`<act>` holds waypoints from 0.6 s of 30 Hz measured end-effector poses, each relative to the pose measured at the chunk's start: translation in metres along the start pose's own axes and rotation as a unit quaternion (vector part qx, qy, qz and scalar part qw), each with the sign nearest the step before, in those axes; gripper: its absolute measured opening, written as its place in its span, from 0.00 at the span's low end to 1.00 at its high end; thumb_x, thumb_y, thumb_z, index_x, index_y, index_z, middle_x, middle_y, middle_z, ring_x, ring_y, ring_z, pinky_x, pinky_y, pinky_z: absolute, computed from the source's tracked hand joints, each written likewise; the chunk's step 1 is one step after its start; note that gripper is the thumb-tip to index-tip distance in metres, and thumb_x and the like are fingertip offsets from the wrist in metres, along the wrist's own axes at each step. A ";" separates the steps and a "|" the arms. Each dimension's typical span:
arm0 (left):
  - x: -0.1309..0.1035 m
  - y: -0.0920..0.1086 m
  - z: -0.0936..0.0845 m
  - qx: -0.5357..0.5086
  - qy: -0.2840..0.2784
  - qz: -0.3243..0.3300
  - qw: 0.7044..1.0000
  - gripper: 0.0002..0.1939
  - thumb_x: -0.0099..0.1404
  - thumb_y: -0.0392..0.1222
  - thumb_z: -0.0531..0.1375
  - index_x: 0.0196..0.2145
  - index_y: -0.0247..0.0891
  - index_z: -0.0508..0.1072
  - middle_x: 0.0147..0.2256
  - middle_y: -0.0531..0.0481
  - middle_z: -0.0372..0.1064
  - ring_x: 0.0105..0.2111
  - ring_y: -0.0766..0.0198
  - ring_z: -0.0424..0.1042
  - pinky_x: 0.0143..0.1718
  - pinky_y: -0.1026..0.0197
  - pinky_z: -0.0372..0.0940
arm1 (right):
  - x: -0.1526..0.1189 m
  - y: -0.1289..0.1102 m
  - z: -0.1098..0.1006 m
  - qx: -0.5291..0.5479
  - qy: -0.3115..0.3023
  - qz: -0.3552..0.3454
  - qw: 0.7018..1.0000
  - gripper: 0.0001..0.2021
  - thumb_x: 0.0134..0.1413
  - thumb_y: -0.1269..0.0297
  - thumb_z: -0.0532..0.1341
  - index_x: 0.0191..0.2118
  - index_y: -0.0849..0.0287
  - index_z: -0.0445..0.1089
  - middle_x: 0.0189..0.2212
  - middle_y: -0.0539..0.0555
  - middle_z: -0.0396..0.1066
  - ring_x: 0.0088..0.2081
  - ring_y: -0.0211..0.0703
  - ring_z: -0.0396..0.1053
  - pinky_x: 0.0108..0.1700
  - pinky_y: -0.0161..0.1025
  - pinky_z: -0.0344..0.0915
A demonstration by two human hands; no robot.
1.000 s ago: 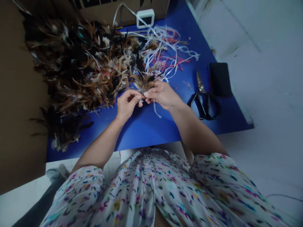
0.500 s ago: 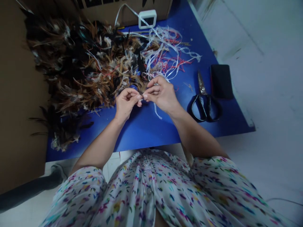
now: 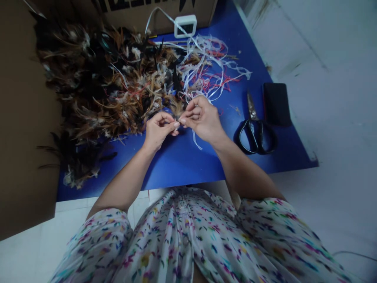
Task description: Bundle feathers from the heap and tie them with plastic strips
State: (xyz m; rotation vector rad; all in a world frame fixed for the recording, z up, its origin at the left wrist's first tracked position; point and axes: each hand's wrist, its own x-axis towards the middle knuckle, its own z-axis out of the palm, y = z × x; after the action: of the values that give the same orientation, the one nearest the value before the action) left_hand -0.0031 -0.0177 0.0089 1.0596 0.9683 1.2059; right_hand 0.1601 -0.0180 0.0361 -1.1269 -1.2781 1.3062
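Observation:
My left hand (image 3: 159, 129) and my right hand (image 3: 203, 120) meet fingertip to fingertip just above the blue table. Both are closed in a pinch. Between them is the base of a small bunch of brown feathers (image 3: 177, 108), its tips pointing away from me. The fingers cover most of what they grip. Below my right hand a white ribbon end (image 3: 196, 140) hangs down onto the table. To the left spreads a big pile of brown and black feathers (image 3: 118, 94). Behind my right hand lies a tangle of white ribbons and red strings (image 3: 206, 70).
Black-handled scissors (image 3: 255, 133) lie at the right, beside a dark flat case (image 3: 276, 103). A small white square device (image 3: 185, 26) stands at the back against a cardboard box (image 3: 159, 15). Another cardboard panel (image 3: 26, 118) borders the left of the blue table (image 3: 188, 169).
Both hands keep their pinch in nearly the same place, and the feather tips show a little more. At lower left, a person's leg and shoe have left the view. The camera has shifted slightly.

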 end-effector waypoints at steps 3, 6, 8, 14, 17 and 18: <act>0.000 0.000 0.000 0.000 -0.002 -0.002 1.000 0.26 0.41 0.52 0.77 0.28 0.36 0.69 0.20 0.57 0.70 0.17 0.70 0.72 0.20 0.68 0.69 | -0.001 0.002 -0.001 0.008 -0.002 0.001 1.000 0.19 0.44 0.68 0.72 0.39 0.52 0.64 0.30 0.45 0.71 0.34 0.36 0.71 0.38 0.36 0.71; 0.000 0.000 0.000 -0.002 -0.004 -0.007 1.000 0.25 0.42 0.51 0.77 0.28 0.36 0.69 0.20 0.57 0.70 0.16 0.70 0.71 0.20 0.68 0.69 | -0.002 0.003 -0.001 0.010 0.000 -0.001 1.000 0.20 0.43 0.68 0.73 0.39 0.52 0.64 0.31 0.45 0.71 0.36 0.37 0.71 0.40 0.36 0.70; 0.000 0.000 0.000 -0.004 -0.002 -0.011 1.000 0.24 0.43 0.49 0.77 0.28 0.36 0.70 0.21 0.57 0.70 0.16 0.70 0.71 0.20 0.68 0.69 | -0.003 0.004 -0.001 -0.002 0.007 -0.012 1.000 0.19 0.43 0.68 0.72 0.39 0.52 0.64 0.32 0.46 0.71 0.36 0.37 0.72 0.40 0.37 0.70; 0.001 0.002 -0.002 -0.019 -0.024 -0.030 0.999 0.25 0.42 0.50 0.78 0.28 0.37 0.69 0.20 0.59 0.68 0.16 0.72 0.70 0.19 0.69 0.66 | -0.005 0.007 0.003 -0.027 0.013 -0.057 0.998 0.16 0.47 0.65 0.71 0.40 0.51 0.64 0.33 0.46 0.71 0.38 0.39 0.72 0.44 0.41 0.71; 0.002 0.002 -0.004 -0.035 -0.036 -0.061 0.997 0.27 0.40 0.52 0.78 0.28 0.37 0.68 0.19 0.60 0.68 0.17 0.72 0.70 0.20 0.70 0.68 | -0.006 0.008 0.006 -0.020 0.017 -0.052 0.998 0.18 0.46 0.62 0.72 0.38 0.51 0.63 0.34 0.48 0.71 0.41 0.42 0.72 0.45 0.42 0.71; 0.002 0.001 -0.005 -0.042 -0.039 -0.072 0.996 0.27 0.40 0.52 0.78 0.28 0.37 0.68 0.19 0.60 0.68 0.17 0.72 0.70 0.21 0.70 0.67 | -0.007 0.008 0.007 -0.014 0.017 -0.050 0.999 0.19 0.45 0.60 0.73 0.38 0.51 0.63 0.35 0.48 0.71 0.42 0.43 0.72 0.45 0.42 0.71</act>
State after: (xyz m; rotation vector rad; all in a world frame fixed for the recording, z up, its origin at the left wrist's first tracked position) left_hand -0.0075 -0.0153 0.0086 0.9481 0.9098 1.0697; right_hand 0.1535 -0.0253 0.0285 -1.0862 -1.3155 1.1940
